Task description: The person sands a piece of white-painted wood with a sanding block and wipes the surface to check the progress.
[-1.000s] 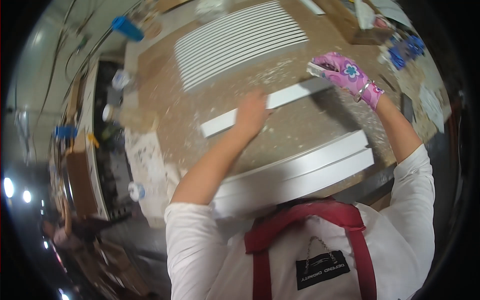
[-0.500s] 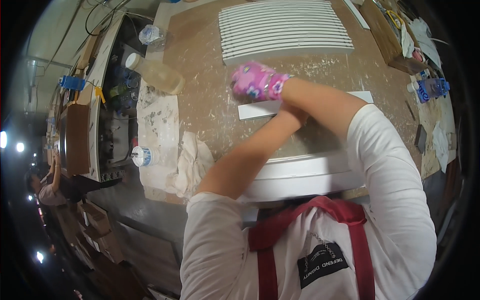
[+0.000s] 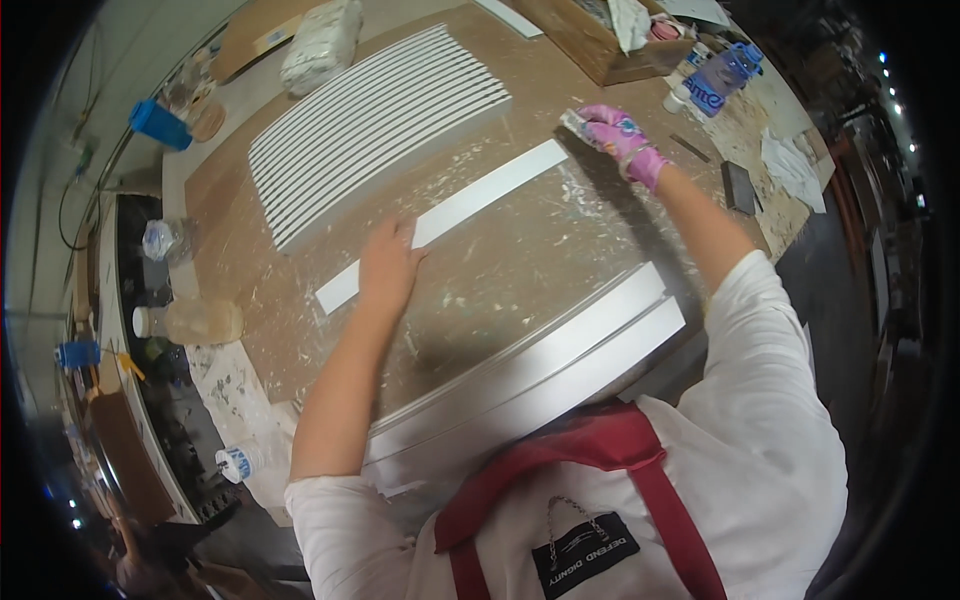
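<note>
A long, flat white strip [image 3: 492, 194] lies slantwise across the middle of the brown worktable. My bare left hand [image 3: 388, 262] grips it left of its middle, thumb on the near side, holding it against the table. My right hand [image 3: 622, 140] wears a pink flowered glove and is just beyond the strip's far right end. Its fingers close around a small whitish pad [image 3: 575, 123], whose exact kind I cannot make out. Behind the strip, several similar white strips [image 3: 375, 125] lie side by side. More white pieces [image 3: 540, 365] lie along the near edge, by my body.
A wooden box [image 3: 575, 40] of odds and ends stands at the back right, near a blue-labelled bottle [image 3: 722, 80]. A dark block [image 3: 739, 188] lies at the right. Leftward are a plastic jug [image 3: 200, 322], a white tub [image 3: 236, 463] and a wrapped white bundle [image 3: 322, 45].
My crossed arms have come apart. The gloved right hand has swept from the strip's left part to beyond its right end, and my view has turned.
</note>
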